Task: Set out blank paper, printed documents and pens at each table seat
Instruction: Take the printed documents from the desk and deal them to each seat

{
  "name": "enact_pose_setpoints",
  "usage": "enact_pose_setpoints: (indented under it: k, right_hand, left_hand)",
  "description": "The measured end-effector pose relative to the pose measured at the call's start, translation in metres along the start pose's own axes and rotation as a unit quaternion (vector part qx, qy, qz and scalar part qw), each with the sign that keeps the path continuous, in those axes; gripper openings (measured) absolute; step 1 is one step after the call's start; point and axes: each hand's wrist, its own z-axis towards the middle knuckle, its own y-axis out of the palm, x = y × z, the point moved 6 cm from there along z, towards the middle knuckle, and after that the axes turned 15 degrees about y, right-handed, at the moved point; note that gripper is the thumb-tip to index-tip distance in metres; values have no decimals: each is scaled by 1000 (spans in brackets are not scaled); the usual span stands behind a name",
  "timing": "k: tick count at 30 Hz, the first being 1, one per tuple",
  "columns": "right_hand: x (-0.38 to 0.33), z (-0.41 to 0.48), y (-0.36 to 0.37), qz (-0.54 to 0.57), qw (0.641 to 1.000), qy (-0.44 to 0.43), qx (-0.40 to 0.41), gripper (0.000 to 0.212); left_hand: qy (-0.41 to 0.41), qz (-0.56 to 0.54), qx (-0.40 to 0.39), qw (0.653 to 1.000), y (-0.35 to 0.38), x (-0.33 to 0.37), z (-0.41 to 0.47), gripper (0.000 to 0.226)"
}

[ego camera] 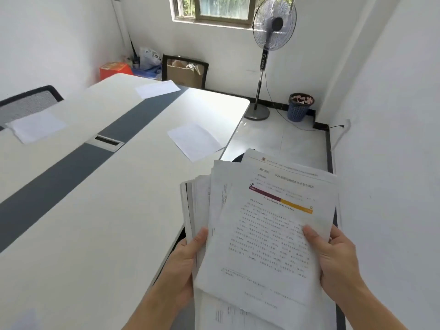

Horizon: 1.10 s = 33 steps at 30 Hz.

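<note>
**Blank sheets down, printed papers in hand**

The stack of printed documents [269, 225] is off the desk, held at its near right edge, fanned loosely so that several sheets show behind the top page with its maroon and yellow bar. The left hand [183, 263] grips the stack's lower left side, thumb on top and fingers hidden beneath. The right hand [333, 258] holds the top sheet at its right edge, thumb pressed on the print, as if to peel it away from the rest.

On the desk [100, 210] three blank sheets already lie at seats: one near the right edge [195, 141], one at the far end [157, 88], and one at the left [35, 127] before a mesh-backed chair [26, 101]. I judge the blank-paper step largely done for the seats in view. No printed page rests at any seat yet, and I see no pens anywhere, so both of those steps remain.

Beyond the desk stand a fan [273, 25] and a blue waste basket [300, 108].
</note>
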Motion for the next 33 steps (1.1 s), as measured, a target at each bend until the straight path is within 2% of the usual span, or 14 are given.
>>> enact_pose_setpoints:
  k: [4, 10, 17, 19, 24, 27, 30, 33]
  right_hand:
    - [-32, 46, 14, 29, 999, 22, 0, 7]
    - [-64, 112, 19, 40, 999, 23, 2, 9]
    - [-114, 230, 31, 32, 995, 79, -56, 14]
    - [-132, 265, 37, 29, 990, 106, -87, 16]
    - [-165, 335, 66, -14, 971, 177, -160, 42]
    - [-169, 357, 95, -83, 946, 220, -223, 40]
    - [-165, 363, 130, -151, 917, 242, -278, 39]
    - [-157, 366, 163, -185, 911, 233, -286, 37]
  left_hand:
    - [14, 16, -16, 1000, 25, 26, 57, 42]
    - [17, 33, -35, 999, 57, 36, 125, 44]
    - [57, 47, 4, 997, 104, 41, 207, 42]
    - [70, 49, 27, 996, 118, 44, 229, 34]
    - [105, 27, 124, 986, 129, 55, 263, 40]
    - [123, -3, 183, 975, 119, 63, 262, 33]
    - [133, -6, 239, 962, 102, 73, 258, 37]
    - [144, -20, 277, 950, 85, 85, 256, 42]
